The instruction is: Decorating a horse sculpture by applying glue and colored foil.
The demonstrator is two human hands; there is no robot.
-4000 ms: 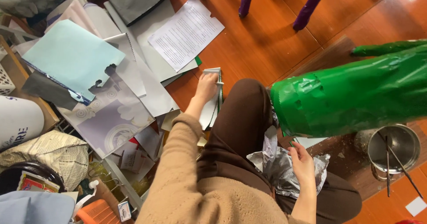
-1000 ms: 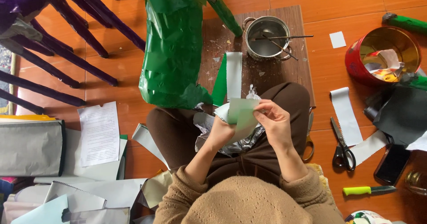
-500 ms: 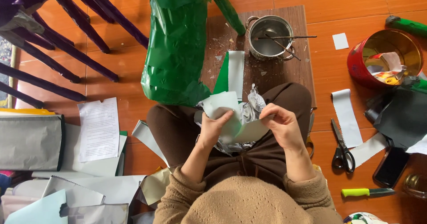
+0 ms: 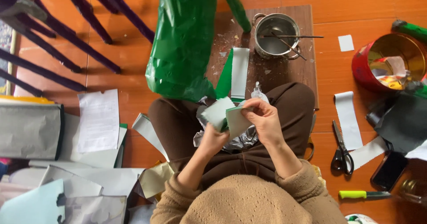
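**Paper strip folded over the lap, hemmed in on all sides**

Little free room is left around the hands. Ahead, the board (image 4: pixel 284 68) is taken up by a green figure (image 4: pixel 182 50), a pot (image 4: pixel 275 35) with sticks across its rim, and two flat strips (image 4: pixel 240 72) lying just beyond the knees. To the left the floor is covered by loose sheets (image 4: pixel 100 119) and dark chair legs (image 4: pixel 66 41); to the right lie a white strip (image 4: pixel 348 119), scissors (image 4: pixel 341 150), a phone (image 4: pixel 388 170), a knife (image 4: pixel 362 194) and a red tin (image 4: pixel 387 61). Bare floor is seen only in narrow gaps between these.

A pale green paper strip (image 4: pixel 227 115) is held above the lap, over crumpled foil (image 4: pixel 240 141), just short of the board's near edge. The left hand (image 4: pixel 213 137) is closed on its lower left part, thumb on top. The right hand (image 4: pixel 266 119) is pinched on the folded right edge, fingers curled, wrist bent inward. Both forearms are drawn in close to the body, elbows low.
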